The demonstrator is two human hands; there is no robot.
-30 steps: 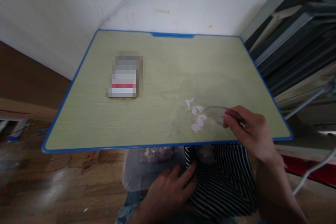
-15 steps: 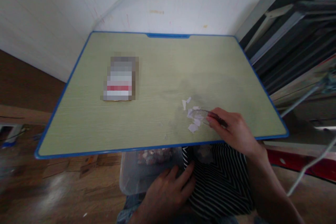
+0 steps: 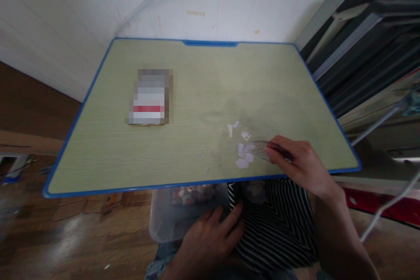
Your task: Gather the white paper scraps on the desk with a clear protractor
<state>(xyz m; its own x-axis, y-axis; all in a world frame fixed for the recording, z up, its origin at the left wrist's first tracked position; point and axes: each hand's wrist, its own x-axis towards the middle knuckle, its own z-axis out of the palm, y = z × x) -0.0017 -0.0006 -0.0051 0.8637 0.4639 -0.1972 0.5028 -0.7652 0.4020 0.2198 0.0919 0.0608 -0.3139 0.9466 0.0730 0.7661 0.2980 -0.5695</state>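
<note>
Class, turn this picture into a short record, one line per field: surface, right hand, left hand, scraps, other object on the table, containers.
Surface: pale green table with a blue rim
Right hand: the right hand grips a clear curved piece
Left hand: the left hand is beside the striped cloth; grip unclear
Scraps: several white scraps near the clear curved piece
Other object: pixelated rectangular item, on the left side
Containers: translucent tub, partly hidden by the table

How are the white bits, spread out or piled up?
Spread out: the white bits lie scattered on the table, some apart, others bunched near the clear piece in the right hand.
</note>
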